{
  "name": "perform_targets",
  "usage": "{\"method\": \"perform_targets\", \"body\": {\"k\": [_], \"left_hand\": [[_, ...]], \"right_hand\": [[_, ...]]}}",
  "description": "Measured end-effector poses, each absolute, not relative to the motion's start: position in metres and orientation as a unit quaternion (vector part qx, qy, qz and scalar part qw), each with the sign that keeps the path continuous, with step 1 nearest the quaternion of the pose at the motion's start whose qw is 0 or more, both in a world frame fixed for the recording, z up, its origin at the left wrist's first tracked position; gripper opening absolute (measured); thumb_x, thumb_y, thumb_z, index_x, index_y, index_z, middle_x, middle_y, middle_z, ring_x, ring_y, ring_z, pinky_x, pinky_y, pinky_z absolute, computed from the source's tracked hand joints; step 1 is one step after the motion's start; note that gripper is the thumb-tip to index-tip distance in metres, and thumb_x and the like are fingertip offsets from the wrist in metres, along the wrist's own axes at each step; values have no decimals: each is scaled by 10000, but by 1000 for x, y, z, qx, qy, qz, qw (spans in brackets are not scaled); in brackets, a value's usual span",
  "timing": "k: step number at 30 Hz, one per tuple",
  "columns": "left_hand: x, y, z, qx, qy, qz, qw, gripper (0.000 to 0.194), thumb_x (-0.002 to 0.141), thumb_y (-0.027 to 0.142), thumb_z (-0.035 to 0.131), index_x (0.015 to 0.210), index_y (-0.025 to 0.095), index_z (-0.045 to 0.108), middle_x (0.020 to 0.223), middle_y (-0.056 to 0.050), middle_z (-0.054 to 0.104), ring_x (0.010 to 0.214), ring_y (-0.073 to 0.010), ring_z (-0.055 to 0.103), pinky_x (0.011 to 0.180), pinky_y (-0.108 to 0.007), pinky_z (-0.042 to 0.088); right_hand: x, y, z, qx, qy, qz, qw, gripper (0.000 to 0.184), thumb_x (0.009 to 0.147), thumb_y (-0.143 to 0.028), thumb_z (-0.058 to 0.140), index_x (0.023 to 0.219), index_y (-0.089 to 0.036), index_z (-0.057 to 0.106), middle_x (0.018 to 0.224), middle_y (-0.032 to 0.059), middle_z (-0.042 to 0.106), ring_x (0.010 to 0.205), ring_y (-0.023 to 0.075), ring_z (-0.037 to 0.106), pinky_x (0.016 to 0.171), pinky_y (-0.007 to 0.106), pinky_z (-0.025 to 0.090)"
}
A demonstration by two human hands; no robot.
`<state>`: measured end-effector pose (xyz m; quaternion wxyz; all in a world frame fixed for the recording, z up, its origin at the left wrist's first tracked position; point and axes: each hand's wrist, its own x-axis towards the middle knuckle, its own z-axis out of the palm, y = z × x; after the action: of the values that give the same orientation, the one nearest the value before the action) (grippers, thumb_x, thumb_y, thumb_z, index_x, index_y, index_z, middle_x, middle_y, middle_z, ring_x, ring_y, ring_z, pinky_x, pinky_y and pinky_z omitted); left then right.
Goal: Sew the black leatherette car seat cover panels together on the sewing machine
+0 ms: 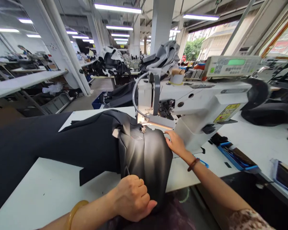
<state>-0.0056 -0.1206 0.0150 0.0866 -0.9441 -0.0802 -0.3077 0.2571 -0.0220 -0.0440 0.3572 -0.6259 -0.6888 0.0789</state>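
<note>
A black leather cover (156,159), with a seam running down its middle, drapes over the sewing machine's bed and hangs off the table's front edge. Its upper part lies beneath the lit presser foot (143,128). Low on the hanging part, my left hand (134,198) is closed, knuckles up, gripping the leather; the fingertips are hidden. My right hand (175,142) holds the cover's right edge between thumb and fingers, just right of the needle area. The white sewing machine (182,99) stands behind. Dark fabric (86,143) joined to the cover spreads left over the table.
A control panel (230,66) with a green display tops the machine. Right of it are a blue tray (237,156) and blue-handled scissors (203,162). Piled material (160,57), a blue bin (99,100) and a long white table (26,81) stand farther back.
</note>
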Motion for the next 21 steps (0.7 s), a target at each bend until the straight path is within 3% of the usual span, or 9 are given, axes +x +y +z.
{"method": "perform_targets", "body": {"k": [2, 4, 6, 8, 10, 15, 18, 21], "left_hand": [[-4, -120, 20, -947, -45, -309, 77, 435, 865, 226, 405, 432, 191, 397, 414, 11, 383, 373, -122, 349, 397, -304, 188], [-2, -119, 28, -948, -10, -312, 67, 435, 864, 239, 418, 432, 191, 391, 422, 18, 374, 377, -117, 348, 400, -299, 194], [0, -116, 34, -948, 4, -312, 57, 439, 865, 250, 428, 433, 192, 383, 427, 25, 360, 384, -112, 342, 401, -292, 203], [0, -114, 38, -953, -10, -301, 39, 442, 873, 250, 423, 436, 193, 378, 434, 28, 355, 393, -111, 335, 400, -289, 215], [-3, -112, 40, -956, -26, -292, 19, 447, 881, 240, 404, 437, 193, 374, 438, 26, 355, 399, -111, 324, 397, -291, 221], [-7, -114, 44, -945, -25, -324, 14, 456, 880, 263, 407, 435, 196, 338, 432, 32, 282, 400, -109, 293, 400, -295, 204], [-2, -120, 39, -950, -139, -279, -28, 436, 891, 392, 406, 497, 205, 401, 480, 25, 341, 438, -109, 354, 433, -278, 283], [6, -122, 34, -938, -245, -234, -69, 438, 884, 503, 380, 575, 205, 466, 543, 4, 411, 501, -121, 430, 480, -275, 359]], "right_hand": [[250, -28, -19, -520, -799, 8, 302, 422, 793, -117, 418, 1190, -178, 545, 1237, 113, 551, 1143, 221, 476, 913, 357, 387], [237, -29, -1, -354, -905, -93, 217, 428, 798, -55, 393, 1166, -189, 566, 1271, 105, 537, 1174, 221, 452, 917, 360, 368], [224, -26, 5, -274, -932, -156, 178, 287, 801, -46, 393, 916, -162, 628, 1004, 92, 638, 914, 191, 541, 777, 317, 386], [217, -24, 4, -260, -931, -188, 176, 222, 804, -66, 409, 711, -165, 584, 721, 48, 599, 662, 157, 485, 643, 291, 348], [219, -24, -1, -263, -927, -198, 180, 215, 806, -90, 422, 655, -174, 551, 637, 28, 547, 594, 150, 432, 596, 289, 321], [263, -24, -2, -309, -926, -140, 165, 231, 758, -54, 419, 854, -157, 602, 894, 66, 635, 831, 177, 546, 704, 294, 402], [285, -29, -2, -336, -919, -127, 166, 328, 782, -68, 434, 1058, -165, 584, 1118, 90, 615, 1056, 215, 537, 838, 344, 431], [275, -36, -3, -307, -920, -147, 196, 345, 840, -124, 441, 1165, -180, 540, 1196, 98, 588, 1156, 231, 495, 880, 367, 428]]}}
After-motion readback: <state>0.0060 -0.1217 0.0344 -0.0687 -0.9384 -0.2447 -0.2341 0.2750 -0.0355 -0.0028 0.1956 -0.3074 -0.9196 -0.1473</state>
